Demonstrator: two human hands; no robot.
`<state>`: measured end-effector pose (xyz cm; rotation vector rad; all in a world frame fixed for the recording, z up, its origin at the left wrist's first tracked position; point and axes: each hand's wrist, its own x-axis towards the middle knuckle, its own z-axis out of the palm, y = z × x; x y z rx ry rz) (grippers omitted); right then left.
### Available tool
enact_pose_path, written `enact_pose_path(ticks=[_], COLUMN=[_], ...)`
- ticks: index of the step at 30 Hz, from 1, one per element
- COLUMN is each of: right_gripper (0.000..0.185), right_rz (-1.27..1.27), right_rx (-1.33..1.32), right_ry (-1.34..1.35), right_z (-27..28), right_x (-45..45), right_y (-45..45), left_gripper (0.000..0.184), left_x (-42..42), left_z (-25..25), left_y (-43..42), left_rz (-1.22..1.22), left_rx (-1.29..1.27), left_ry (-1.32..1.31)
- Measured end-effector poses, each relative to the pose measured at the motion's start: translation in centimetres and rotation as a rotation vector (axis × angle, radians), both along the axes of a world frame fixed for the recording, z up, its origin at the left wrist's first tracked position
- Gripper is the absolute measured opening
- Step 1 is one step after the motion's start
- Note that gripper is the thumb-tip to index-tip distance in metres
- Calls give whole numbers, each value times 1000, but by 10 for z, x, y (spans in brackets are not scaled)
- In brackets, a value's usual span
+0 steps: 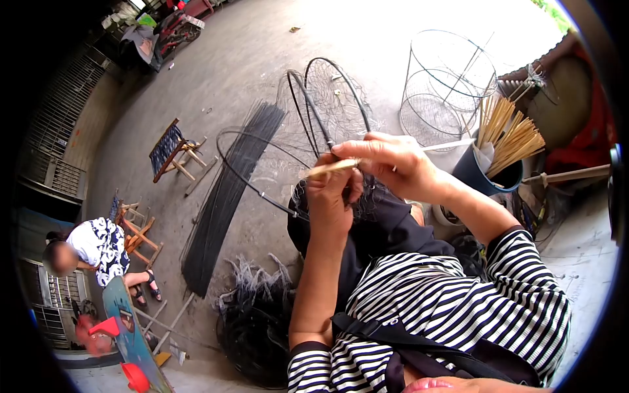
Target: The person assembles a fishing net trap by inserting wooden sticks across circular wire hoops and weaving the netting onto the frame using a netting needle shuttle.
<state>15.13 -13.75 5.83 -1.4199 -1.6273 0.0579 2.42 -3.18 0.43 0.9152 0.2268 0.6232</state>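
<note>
My left hand is closed, its fingers curled around a light bamboo strip near a black wire hoop frame with thin netting. My right hand bends over the strip's right end, thumb and fingers pinched there. A thin white stick sticks out past the back of my right hand; whether it joins the strip is hidden. Black-rimmed hoops and fine mesh spread beyond both hands, with part of the net over my dark-trousered lap.
A bundle of black rods lies on the floor to the left. Light sticks stand in a dark bucket at right, near a round netted cage. Folding stools and a seated person are at left.
</note>
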Motion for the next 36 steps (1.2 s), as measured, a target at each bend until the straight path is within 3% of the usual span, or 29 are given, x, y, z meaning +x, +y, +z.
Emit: enact_pose_path(ticks=[2, 3, 4, 6, 9, 12, 13, 16, 20, 26, 36], right_gripper=[42, 35, 32, 26, 34, 37, 38, 38, 36, 40, 38], right_rz=[87, 97, 106, 104, 103, 44, 54, 13, 6, -17, 35], right_rx=[39, -89, -91, -111, -96, -208, -114, -135, -170, -197, -184], right_ry=[324, 494, 584, 533, 421, 102, 52, -85, -246, -315, -192], right_z=[-7, -5, -9, -8, -7, 7, 5, 13, 17, 21, 15], right_x=[15, 25, 28, 31, 34, 37, 36, 34, 37, 38, 36], right_y=[5, 3, 4, 2, 1, -6, -6, -9, -12, -15, -12], left_gripper=[30, 40, 54, 48, 29, 26, 19, 12, 8, 10, 16], left_x=[-7, -16, -22, -28, -27, -26, -22, -21, -22, -23, -23], left_z=[12, 10, 8, 5, 3, 3, 4, -3, 1, 3, 1], left_y=[5, 12, 17, 16, 13, 13, 8, 11, 9, 9, 6], left_rz=[51, -24, -88, -105, -105, -101, -53, -209, -196, -189, -149], left_rx=[-111, -183, -89, -58, -7, -118, -135, -278, -257, -248, -196], left_ry=[-93, -78, -68, -27, 6, -82, -67, -219, -217, -210, -172])
